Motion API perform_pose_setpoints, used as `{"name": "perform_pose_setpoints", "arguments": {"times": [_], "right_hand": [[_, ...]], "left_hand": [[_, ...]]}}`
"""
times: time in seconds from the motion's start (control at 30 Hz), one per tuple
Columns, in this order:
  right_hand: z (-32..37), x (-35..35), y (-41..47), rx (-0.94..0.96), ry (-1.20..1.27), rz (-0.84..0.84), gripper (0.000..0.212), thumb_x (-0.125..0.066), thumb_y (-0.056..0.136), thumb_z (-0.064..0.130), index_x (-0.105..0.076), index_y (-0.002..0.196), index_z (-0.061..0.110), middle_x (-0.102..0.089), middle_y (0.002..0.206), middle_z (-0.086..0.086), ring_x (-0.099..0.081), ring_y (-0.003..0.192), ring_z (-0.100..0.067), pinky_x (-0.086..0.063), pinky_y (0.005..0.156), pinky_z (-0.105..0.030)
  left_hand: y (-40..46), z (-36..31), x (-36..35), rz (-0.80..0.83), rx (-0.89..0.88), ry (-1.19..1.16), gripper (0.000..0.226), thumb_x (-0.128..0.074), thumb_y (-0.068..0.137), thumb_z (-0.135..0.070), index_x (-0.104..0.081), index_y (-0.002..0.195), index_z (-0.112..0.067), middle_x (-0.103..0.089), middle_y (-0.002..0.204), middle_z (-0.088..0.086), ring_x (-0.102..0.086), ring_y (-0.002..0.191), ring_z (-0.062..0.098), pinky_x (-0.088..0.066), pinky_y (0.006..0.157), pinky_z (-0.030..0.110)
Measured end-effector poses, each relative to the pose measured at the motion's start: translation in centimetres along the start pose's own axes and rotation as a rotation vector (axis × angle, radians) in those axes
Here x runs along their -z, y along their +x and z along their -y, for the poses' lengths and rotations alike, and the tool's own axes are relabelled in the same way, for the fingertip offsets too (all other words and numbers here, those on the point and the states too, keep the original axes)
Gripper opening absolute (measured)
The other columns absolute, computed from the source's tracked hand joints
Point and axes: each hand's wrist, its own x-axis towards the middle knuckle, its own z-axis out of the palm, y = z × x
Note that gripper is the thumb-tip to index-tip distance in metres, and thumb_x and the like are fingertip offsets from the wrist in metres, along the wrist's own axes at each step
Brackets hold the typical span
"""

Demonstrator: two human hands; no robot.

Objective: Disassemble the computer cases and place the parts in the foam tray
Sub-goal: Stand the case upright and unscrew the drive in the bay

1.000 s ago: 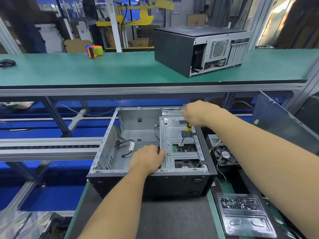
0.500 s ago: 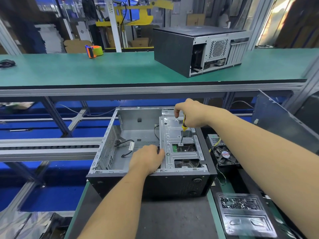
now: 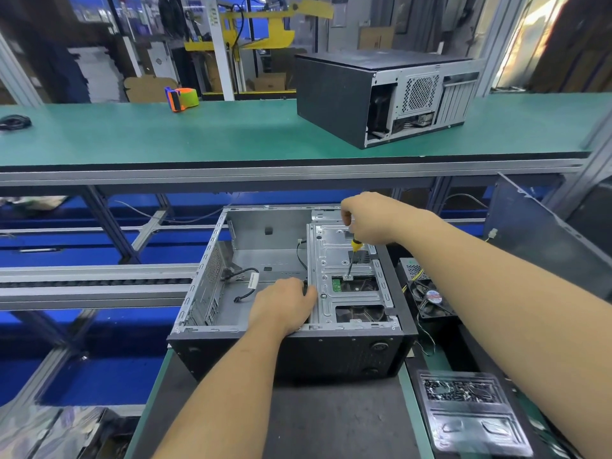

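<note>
We cannot see the left hand's fingertips; they curl over the drive cage's edge inside the open computer case, which lies on its side on the near bench. Right hand grips a yellow-collared screwdriver, tip on a cage screw. Fan label unreadable. Cage: stamped bare steel. Clear plastic tray, partly cut off.
</note>
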Motion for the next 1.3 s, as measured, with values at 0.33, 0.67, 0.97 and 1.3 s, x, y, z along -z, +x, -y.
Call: {"name": "perform_pose_setpoints", "arguments": {"times": [0.33,0.67,0.97,1.3], "right_hand": [[0.38,-0.05,-0.18,-0.093,0.020,0.054,0.043,-0.042,0.102,0.051,-0.049,0.123,0.015,-0.045,0.119,-0.011,-0.050,0.096,-0.032,-0.047,0.091,-0.043],[0.39,0.31,-0.03,0.030,-0.081,0.035,0.012,-0.053,0.095,0.011,-0.058,0.106,0.012,-0.060,0.098,-0.004,-0.059,0.092,-0.026,-0.047,0.070,-0.035],[0.76,0.46,-0.47,-0.040,0.016,0.103,0.031,-0.061,0.095,0.037,-0.049,0.119,0.020,-0.039,0.111,-0.005,-0.059,0.087,-0.027,-0.051,0.083,-0.041],[0.17,0.27,-0.26,-0.073,-0.076,0.003,0.017,-0.050,0.093,0.008,-0.059,0.107,0.005,-0.064,0.103,-0.014,-0.053,0.078,-0.028,-0.052,0.074,-0.043]], "left_hand": [[-0.08,-0.12,0.17,0.000,-0.006,0.002,0.047,-0.033,0.100,-0.050,-0.052,0.070,-0.020,-0.059,0.070,-0.003,-0.052,0.063,0.014,-0.037,0.063,0.034],[-0.07,-0.06,0.09,-0.005,-0.001,0.004,0.046,-0.033,0.100,-0.050,-0.053,0.071,-0.019,-0.059,0.071,-0.002,-0.051,0.063,0.015,-0.037,0.062,0.035],[-0.12,-0.08,0.19,-0.004,-0.004,0.000,0.046,-0.033,0.100,-0.049,-0.053,0.070,-0.020,-0.059,0.071,-0.003,-0.051,0.063,0.014,-0.038,0.062,0.035],[-0.12,-0.13,0.21,-0.011,-0.016,-0.005,0.048,-0.029,0.100,-0.046,-0.053,0.069,-0.020,-0.057,0.069,-0.003,-0.050,0.062,0.013,-0.032,0.057,0.033]]}}
